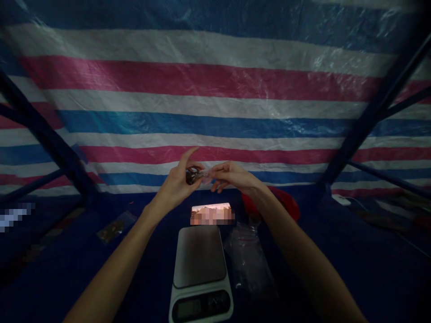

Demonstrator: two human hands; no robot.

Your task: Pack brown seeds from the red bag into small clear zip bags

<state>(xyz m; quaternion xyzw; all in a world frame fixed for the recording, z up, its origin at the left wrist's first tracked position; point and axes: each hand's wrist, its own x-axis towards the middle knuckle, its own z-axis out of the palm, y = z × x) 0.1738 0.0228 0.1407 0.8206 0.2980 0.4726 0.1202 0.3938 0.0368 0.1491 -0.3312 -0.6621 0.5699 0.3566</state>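
While both arms reach forward: the hands meet in mid-air above the far end of the bench, almost fingertip to fingertip.
Left hand (179, 178): mostly closed, thumb and curled fingers pinching a small dark lump (191, 176); the index finger sticks up toward 12 o'clock.
Right hand (232, 176): partly closed, fingertips gripping a small clear bag (206, 175) whose outline is hard to make out in the dim light.
Key relation: the dark lump lies at 9 o'clock from the clear bag, touching or just beside its mouth; the bag's long axis runs roughly 9 to 3 o'clock; the left hand is the nearer one to the lump.
Below the hands: a lit phone (211, 212) at 6 o'clock, then a kitchen scale (201, 269) nearer the person, its platform bare.
Right of the scale: a heap of clear plastic bags (251, 260) at 3 o'clock, with red cloth (286, 202) beyond.
Left side: a flat packet with dark contents (116, 226) at 9 o'clock, well apart.
Backdrop: a striped tarp (215, 103) and dark metal frame bars (43, 130).
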